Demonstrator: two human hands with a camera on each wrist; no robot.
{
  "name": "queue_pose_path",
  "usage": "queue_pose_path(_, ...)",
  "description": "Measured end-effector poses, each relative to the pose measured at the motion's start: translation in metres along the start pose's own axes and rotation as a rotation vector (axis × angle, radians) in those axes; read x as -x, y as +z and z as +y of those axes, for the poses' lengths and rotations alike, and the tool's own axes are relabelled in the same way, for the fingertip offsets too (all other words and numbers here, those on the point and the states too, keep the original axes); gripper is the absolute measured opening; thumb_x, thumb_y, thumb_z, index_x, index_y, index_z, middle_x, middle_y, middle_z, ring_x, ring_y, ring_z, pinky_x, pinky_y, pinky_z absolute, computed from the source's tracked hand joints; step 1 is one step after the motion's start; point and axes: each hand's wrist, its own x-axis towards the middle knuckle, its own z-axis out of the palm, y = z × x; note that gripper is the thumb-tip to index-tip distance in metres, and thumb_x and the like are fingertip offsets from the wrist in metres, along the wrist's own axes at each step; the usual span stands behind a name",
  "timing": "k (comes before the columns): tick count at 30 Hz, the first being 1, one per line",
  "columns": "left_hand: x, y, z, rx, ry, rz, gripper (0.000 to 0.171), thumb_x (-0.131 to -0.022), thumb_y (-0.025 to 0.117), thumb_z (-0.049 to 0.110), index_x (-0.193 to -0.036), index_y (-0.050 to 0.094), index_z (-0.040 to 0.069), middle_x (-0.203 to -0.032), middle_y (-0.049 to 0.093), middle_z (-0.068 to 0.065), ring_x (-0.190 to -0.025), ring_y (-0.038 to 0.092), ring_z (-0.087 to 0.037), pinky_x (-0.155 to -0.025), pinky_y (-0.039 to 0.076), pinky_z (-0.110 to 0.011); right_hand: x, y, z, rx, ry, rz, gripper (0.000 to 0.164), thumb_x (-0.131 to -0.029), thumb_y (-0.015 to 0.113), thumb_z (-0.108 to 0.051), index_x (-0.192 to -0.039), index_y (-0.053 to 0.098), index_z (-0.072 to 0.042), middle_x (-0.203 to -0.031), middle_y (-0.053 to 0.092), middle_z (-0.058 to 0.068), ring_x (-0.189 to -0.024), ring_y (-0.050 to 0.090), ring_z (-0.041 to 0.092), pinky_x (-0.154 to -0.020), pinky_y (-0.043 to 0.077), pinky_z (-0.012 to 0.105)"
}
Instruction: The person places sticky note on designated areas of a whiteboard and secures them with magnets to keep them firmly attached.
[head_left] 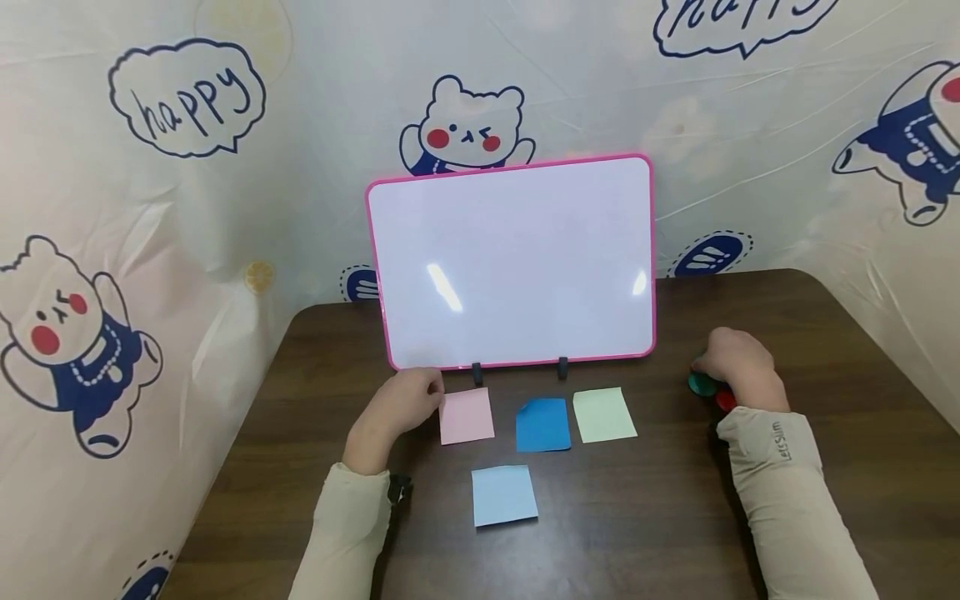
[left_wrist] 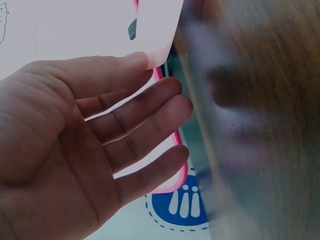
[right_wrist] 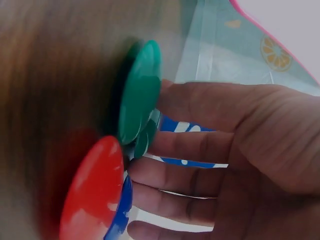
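My left hand (head_left: 402, 407) pinches a corner of a pink sticky note (head_left: 467, 417) between thumb and forefinger, with the other fingers spread in the left wrist view. The note overlaps the table just in front of the whiteboard. At the right, my right hand (head_left: 738, 367) reaches down to a group of glossy round magnets. Its thumb and fingertips are at the edges of a green magnet (right_wrist: 141, 92) and a smaller green piece (right_wrist: 145, 138). Beside them are a red magnet (right_wrist: 92, 190) and a blue magnet (right_wrist: 121, 210), partly hidden behind the red one.
A pink-framed whiteboard (head_left: 517, 267) stands on small black feet (head_left: 563, 367) toward the back of the brown table (head_left: 637, 525). Before it lie a dark blue note (head_left: 543, 425), a pale green note (head_left: 604, 415) and a light blue note (head_left: 504, 496). A printed curtain (head_left: 315, 192) hangs behind.
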Motion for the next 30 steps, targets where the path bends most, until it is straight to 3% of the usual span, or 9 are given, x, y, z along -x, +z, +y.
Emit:
queue_pose_path(6,0.0,-0.001,-0.001,0.019,-0.002,0.005,0.009,-0.096,0.068,0.012,-0.088,0.065,0.012,-0.076,0.059,-0.001,-0.071,0.056,-0.02,-0.069,0.051,-0.037,-0.006,0.002,0.001,-0.011,-0.028,0.008,0.023,-0.09,0.061,-0.018,-0.078,0.061,0.001,-0.076,0.054,0.015,-0.072,0.054,0.032,-0.06,0.048,0.04)
queue_pose_path(10,0.0,-0.001,-0.003,0.036,0.001,0.007,0.007,-0.096,0.068,0.013,-0.09,0.066,0.012,-0.078,0.06,-0.001,-0.073,0.056,-0.02,-0.071,0.052,-0.036,-0.006,0.003,0.001,-0.026,-0.046,0.061,0.026,-0.091,0.061,-0.019,-0.082,0.062,0.005,-0.077,0.055,0.017,-0.073,0.053,0.033,-0.062,0.049,0.041)
queue_pose_path(16,-0.001,-0.001,-0.003,0.059,-0.004,0.006,0.005,-0.096,0.068,0.012,-0.091,0.066,0.011,-0.079,0.06,-0.002,-0.075,0.056,-0.021,-0.07,0.052,-0.036,-0.002,-0.001,0.0,-0.089,-0.065,0.171,0.041,-0.093,0.061,-0.023,-0.105,0.055,0.015,-0.092,0.055,0.026,-0.082,0.052,0.04,-0.071,0.051,0.051)
queue_pose_path(21,-0.001,-0.002,-0.003,0.087,-0.014,0.022,0.005,-0.096,0.066,0.012,-0.091,0.064,0.012,-0.079,0.06,-0.003,-0.074,0.056,-0.022,-0.067,0.051,-0.035,-0.003,-0.002,0.0,-0.216,-0.082,0.237,0.055,-0.098,0.058,-0.027,-0.131,0.042,0.013,-0.119,0.051,0.035,-0.099,0.049,0.047,-0.088,0.047,0.063)
queue_pose_path(26,-0.002,-0.003,-0.003,0.136,0.012,0.066,0.006,-0.096,0.066,0.013,-0.092,0.062,0.012,-0.078,0.059,-0.003,-0.074,0.056,-0.023,-0.067,0.052,-0.035,-0.002,-0.004,-0.004,-0.327,-0.164,0.294,0.061,-0.101,0.055,-0.036,-0.142,0.041,0.008,-0.13,0.049,0.035,-0.11,0.048,0.048,-0.093,0.044,0.065)
queue_pose_path(30,-0.003,-0.003,-0.006,0.186,0.038,0.115,0.005,-0.095,0.067,0.012,-0.093,0.062,0.012,-0.083,0.06,-0.004,-0.077,0.057,-0.023,-0.071,0.054,-0.036,0.0,-0.006,-0.011,-0.387,-0.182,0.338,0.063,-0.102,0.056,-0.039,-0.145,0.04,0.004,-0.132,0.048,0.033,-0.112,0.047,0.047,-0.092,0.046,0.064)
